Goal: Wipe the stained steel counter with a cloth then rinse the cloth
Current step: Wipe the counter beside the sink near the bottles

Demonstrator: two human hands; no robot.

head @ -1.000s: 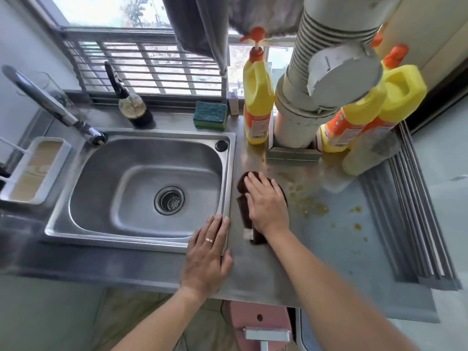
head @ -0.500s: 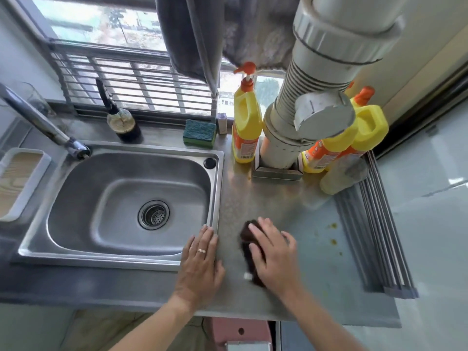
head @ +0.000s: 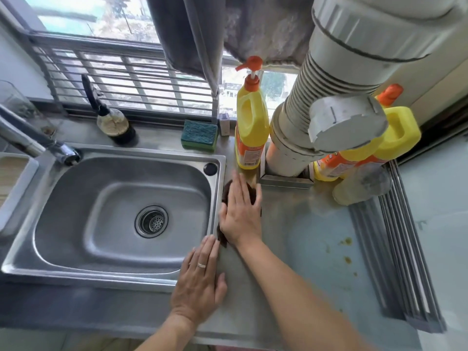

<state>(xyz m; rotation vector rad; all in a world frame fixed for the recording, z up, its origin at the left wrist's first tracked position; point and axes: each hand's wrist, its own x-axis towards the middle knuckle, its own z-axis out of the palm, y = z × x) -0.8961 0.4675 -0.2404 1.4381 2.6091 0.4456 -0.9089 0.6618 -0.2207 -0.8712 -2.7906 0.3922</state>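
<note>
Midway through the job, a person's right hand (head: 240,211) presses flat, fingers straight, on a dark brown cloth (head: 224,240) lying on the stained steel counter (head: 298,249), tight against the right rim of the stainless steel sink (head: 76,262). Fingers together, the left hand (head: 200,282) rests flat on the counter at the sink's front corner, holding nothing. Several yellow-brown spots (head: 348,259) remain on the counter's right side, near a grey roll-up drying rack (head: 405,249), so wiping looks unfinished. No water runs from the chrome tap (head: 60,153); rinsing has not begun.
</note>
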